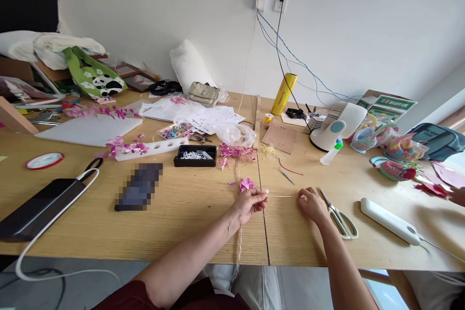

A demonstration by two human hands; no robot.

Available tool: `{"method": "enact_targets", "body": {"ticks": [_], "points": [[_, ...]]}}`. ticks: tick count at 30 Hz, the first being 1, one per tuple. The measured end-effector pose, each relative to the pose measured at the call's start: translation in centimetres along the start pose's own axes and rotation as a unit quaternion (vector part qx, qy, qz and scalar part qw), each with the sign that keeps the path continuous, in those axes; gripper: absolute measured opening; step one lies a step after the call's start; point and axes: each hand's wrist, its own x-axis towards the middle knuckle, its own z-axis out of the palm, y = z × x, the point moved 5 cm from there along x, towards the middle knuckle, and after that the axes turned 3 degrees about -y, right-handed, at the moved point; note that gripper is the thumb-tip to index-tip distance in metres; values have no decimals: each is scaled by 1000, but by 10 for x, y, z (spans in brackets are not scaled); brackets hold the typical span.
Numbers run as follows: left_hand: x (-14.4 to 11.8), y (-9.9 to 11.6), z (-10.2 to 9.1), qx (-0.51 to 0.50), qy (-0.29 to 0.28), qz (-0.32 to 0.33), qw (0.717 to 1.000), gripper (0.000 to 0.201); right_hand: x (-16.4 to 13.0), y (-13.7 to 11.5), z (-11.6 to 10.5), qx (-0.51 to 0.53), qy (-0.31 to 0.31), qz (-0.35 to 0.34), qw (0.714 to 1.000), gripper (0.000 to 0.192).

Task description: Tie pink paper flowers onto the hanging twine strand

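My left hand pinches a small pale pink flower piece between thumb and fingertips. From it a thin thread or fine wire stretches to the right. My right hand rests on the table with its fingers closed round the far end of that strand. Just beyond my left hand lies a pink flower. A twisted pale cord passes under my left wrist and hangs over the table's front edge. Loose magenta blossoms lie further back. Scissors are beside my right hand.
Tweezers lie ahead of my right hand. A black tray holds small white pieces. A white fan, a white corded device and a black power bank-like box stand around. Another person's hand shows at the right edge.
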Motion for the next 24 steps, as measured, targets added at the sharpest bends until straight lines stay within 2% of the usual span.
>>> {"method": "enact_targets", "body": {"ticks": [11, 16, 24], "points": [[-7, 1, -5, 2, 1, -9, 1000, 25, 1, 7, -2, -10, 0, 14, 1000, 19], [-11, 7, -5, -5, -16, 11, 1000, 24, 2, 16, -1, -22, 4, 15, 1000, 18], [-23, 21, -11, -24, -1, 23, 999, 23, 4, 30, -1, -25, 3, 32, 999, 17]]}}
